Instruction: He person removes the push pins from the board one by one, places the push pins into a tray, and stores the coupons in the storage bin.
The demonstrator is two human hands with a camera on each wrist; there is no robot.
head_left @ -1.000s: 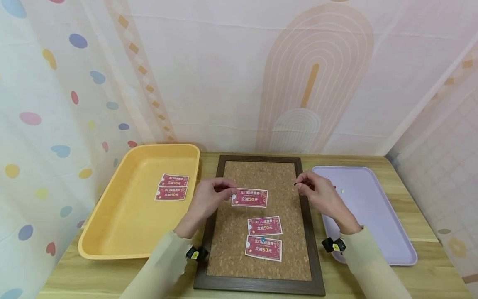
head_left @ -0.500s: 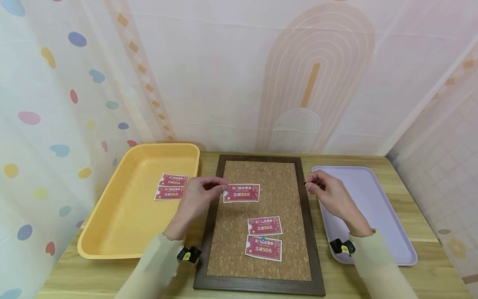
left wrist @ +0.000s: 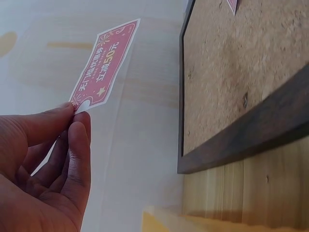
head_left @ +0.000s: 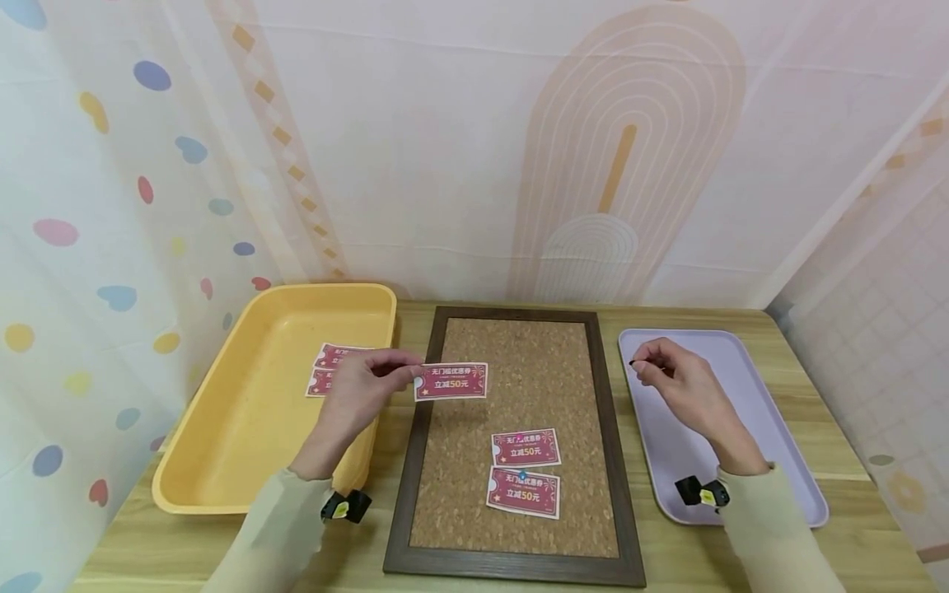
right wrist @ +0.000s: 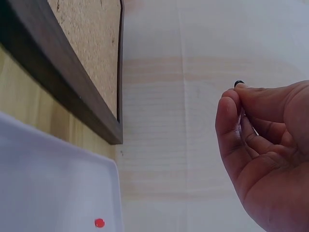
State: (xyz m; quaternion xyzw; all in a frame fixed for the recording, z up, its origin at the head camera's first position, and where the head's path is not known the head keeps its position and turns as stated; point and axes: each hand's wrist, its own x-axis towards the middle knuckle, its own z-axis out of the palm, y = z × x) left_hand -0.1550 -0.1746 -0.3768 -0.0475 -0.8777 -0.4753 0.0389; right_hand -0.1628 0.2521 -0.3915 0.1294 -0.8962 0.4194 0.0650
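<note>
My left hand (head_left: 359,399) pinches a red paper coupon (head_left: 451,381) at its left edge. The coupon hangs above the left frame bar of the corkboard (head_left: 455,494). In the left wrist view, thumb and fingertips grip one corner of it. My right hand (head_left: 685,391) is over the purple tray's left part, pinching a small black push pin (right wrist: 239,83) between thumb and fingertips. Two more coupons lie on the cork, an upper one (head_left: 530,451) with a pink pin and a lower one (head_left: 523,494) with a blue pin.
A yellow tray (head_left: 215,445) stands left of the board, with two coupons (head_left: 326,369) in it, partly behind my left hand. To the right lies the purple tray (head_left: 749,436). A small red pin (right wrist: 99,223) rests in it. A patterned curtain (head_left: 445,165) hangs behind the table.
My left hand has moved left with the coupon, from above the cork to the frame's left side. My right hand has moved right, away from the board to above the purple tray.
</note>
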